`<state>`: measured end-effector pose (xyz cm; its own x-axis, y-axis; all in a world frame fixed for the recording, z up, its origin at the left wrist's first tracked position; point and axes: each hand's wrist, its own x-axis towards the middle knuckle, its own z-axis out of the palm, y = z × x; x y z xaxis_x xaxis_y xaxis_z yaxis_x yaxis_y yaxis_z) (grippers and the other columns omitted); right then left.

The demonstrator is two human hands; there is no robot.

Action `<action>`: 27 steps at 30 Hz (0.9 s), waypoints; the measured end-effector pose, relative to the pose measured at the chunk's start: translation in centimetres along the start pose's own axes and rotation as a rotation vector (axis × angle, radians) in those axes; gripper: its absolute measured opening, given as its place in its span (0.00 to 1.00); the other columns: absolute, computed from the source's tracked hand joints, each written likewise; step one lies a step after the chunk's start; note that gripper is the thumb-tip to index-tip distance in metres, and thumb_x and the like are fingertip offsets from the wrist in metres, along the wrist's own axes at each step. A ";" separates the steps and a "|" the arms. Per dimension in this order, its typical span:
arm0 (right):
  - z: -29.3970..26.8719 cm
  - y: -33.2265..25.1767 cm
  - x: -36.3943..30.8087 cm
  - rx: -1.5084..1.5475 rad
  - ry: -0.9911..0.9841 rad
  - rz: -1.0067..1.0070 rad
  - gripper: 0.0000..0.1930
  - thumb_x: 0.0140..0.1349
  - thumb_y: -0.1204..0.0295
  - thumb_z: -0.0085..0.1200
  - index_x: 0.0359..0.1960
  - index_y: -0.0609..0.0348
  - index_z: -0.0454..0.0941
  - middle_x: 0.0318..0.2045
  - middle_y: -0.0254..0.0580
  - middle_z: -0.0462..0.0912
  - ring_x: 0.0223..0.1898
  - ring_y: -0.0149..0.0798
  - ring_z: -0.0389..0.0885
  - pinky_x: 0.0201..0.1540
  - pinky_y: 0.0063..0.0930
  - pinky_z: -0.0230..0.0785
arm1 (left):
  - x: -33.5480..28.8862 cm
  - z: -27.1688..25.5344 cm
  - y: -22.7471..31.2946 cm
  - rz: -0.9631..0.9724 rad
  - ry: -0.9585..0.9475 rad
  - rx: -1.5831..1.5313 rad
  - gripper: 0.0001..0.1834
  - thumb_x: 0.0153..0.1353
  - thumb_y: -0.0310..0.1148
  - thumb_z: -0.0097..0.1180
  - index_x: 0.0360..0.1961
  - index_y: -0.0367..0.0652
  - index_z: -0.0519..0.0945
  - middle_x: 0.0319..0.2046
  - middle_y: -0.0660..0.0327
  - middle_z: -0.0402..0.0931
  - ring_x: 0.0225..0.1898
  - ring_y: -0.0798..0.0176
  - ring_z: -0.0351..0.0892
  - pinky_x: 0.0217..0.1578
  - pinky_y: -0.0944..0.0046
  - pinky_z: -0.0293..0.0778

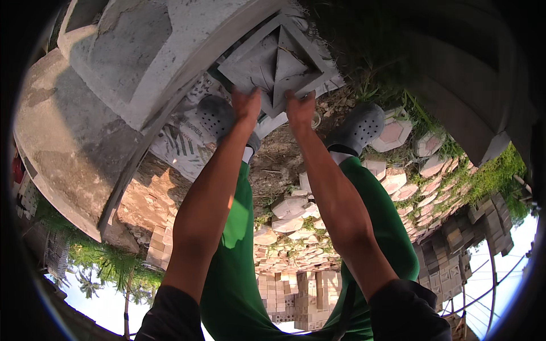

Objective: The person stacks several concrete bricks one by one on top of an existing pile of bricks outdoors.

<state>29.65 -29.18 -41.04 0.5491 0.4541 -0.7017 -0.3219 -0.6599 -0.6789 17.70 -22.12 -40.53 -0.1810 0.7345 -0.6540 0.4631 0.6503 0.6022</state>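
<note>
- A square grey concrete tile (277, 59) sits in the upper middle of the frame, turned like a diamond with one corner aimed at the top edge and the opposite corner down toward the person.
- Being square, it has no real long axis. Its face is moulded in relief: a raised border, and inside it ridges that cut the surface into triangular facets.
- The surface looks matte, dusty and rough, with paler scuffs.
- The left hand (246, 107) grips the tile's lower left edge, fingers curled onto it.
- The right hand (300, 109) grips the lower right edge the same way, fingers closed on the rim. How far they wrap behind is hidden.
- Both bare forearms run up from the lower edge of the frame, over green trousers (239, 250).
- Two grey perforated clogs (359, 126) stand on bare earth just below the tile.
- A printed sack (187, 139), white with dark markings, lies left of the feet.
- Large curved concrete castings (114, 68), coarse and patchy grey, fill the upper left.
- Hexagonal paving blocks (393, 133), pale with pinkish faces, lie in a loose heap on the right among grass.
- Stacked blocks (296, 290), possibly bricks, fill the lower middle.
</note>
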 end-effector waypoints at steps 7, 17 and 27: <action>-0.5 -0.1 1.2 -0.115 0.142 0.090 0.35 0.53 0.63 0.60 0.58 0.70 0.60 0.53 0.59 0.72 0.55 0.52 0.71 0.57 0.38 0.65 | -0.2 -0.4 3.6 -0.036 -0.123 0.359 0.37 0.52 0.35 0.64 0.59 0.27 0.61 0.54 0.43 0.69 0.55 0.51 0.70 0.56 0.60 0.65; -4.3 -22.2 -11.0 -0.368 -0.414 0.190 0.20 0.63 0.57 0.54 0.39 0.65 0.75 0.29 0.39 0.81 0.32 0.30 0.78 0.33 0.26 0.73 | -15.5 -12.1 7.3 -0.552 0.370 -0.698 0.20 0.66 0.34 0.48 0.55 0.34 0.65 0.53 0.47 0.69 0.52 0.50 0.73 0.48 0.54 0.75; 7.3 -37.5 -22.2 -0.647 -0.431 -0.851 0.29 0.54 0.67 0.58 0.56 0.68 0.63 0.47 0.63 0.74 0.49 0.59 0.74 0.49 0.46 0.69 | -21.1 -31.0 21.2 0.279 0.511 -0.309 0.19 0.65 0.24 0.45 0.56 0.30 0.63 0.56 0.47 0.64 0.56 0.62 0.65 0.55 0.63 0.61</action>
<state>23.89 -10.12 -1.64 0.0495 0.9842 -0.1701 0.5510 -0.1690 -0.8172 4.49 -17.83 0.26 -0.5145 0.8337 -0.2004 0.2958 0.3919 0.8712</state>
